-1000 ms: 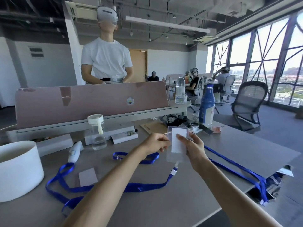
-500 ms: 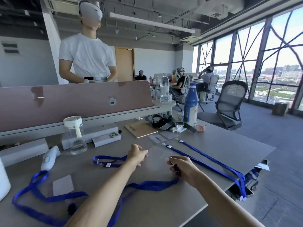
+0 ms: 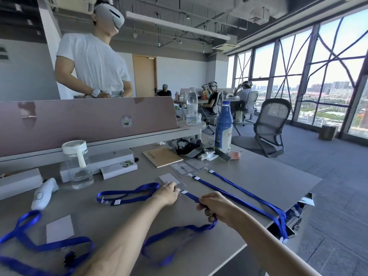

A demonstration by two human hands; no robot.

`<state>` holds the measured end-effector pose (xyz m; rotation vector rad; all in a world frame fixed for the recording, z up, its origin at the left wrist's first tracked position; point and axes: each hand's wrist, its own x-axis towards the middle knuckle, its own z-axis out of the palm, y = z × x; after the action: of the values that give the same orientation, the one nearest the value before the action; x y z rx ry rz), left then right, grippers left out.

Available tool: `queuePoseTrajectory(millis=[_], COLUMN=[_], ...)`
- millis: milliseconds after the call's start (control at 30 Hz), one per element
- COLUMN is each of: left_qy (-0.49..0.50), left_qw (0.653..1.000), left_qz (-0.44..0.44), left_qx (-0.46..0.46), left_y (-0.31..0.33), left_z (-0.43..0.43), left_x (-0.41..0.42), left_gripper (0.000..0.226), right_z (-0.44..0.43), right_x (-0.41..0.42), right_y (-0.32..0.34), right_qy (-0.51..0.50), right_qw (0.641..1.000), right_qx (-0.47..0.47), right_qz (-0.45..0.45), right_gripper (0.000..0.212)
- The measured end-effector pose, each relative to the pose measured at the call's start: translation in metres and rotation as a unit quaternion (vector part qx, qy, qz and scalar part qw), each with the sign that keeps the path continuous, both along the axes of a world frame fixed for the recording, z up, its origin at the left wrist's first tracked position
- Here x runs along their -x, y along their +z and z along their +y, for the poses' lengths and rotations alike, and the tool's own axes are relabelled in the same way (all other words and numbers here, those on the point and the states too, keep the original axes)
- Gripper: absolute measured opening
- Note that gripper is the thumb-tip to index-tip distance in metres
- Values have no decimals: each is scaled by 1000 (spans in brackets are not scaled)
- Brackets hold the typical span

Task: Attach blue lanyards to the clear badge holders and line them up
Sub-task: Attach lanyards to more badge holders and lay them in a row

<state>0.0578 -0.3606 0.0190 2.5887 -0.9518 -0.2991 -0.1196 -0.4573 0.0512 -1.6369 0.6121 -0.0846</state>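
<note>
A clear badge holder (image 3: 168, 178) with a white card lies flat on the grey table (image 3: 258, 176). My left hand (image 3: 168, 193) rests on its near edge, fingers pressing it down. Its blue lanyard (image 3: 190, 195) runs right into my right hand (image 3: 216, 206), which is closed around the strap; the rest of the strap loops across the table towards me. Two more badge holders (image 3: 182, 167) with straight blue lanyards (image 3: 239, 193) lie side by side just beyond, straps reaching the right table edge. A loose blue lanyard (image 3: 129, 194) lies left of my left hand.
Another blue lanyard (image 3: 29, 246) and a white card (image 3: 59, 228) lie at the near left. A clear jar (image 3: 78, 166), white boxes (image 3: 111, 162), a white controller (image 3: 43, 193), a brown notebook (image 3: 162, 156) and a blue bottle (image 3: 224, 128) stand further back. A person stands behind the divider.
The badge holder came down from in front of me onto the table beside the other two. My right hand slid along the lanyard and pulled it to the right.
</note>
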Motion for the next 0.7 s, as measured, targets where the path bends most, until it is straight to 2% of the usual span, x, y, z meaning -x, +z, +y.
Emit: queuePoseTrajectory(millis=[167,333,400,467,533,633,700], left_qy=[43,57,62,33,-28,-103,-102], left_qw=[999,997,994,988,983,984,987], left_qz=[-24,-57,-84,-114,-105,-90,-97], left_qx=[19,2,27,98,146,117,84], left_y=[-11,-24,-30,-33,-36,-39,-39], left_z=[-15,-21,-22,-20,-16,-9,-10], left_x=[-17,-34,-25,-2,27,55,54], left_gripper=[36,45,48,46,46,54,46], right_z=[-2,-4,-6,-9,-9,-7,-9], right_x=[24,34,33,31,28,27,29], right_y=[-2,-5,-5,-8,-11,-16,-15], right_qy=[15,11,-7,-27,-46,-55,-60], right_qw=[1000,997,996,996,996,995,994], right_qx=[20,78,93,87,68,55,57], right_qz=[-4,20,13,-5,-31,-65,-71], right_gripper=[29,24,22,21,21,23,26])
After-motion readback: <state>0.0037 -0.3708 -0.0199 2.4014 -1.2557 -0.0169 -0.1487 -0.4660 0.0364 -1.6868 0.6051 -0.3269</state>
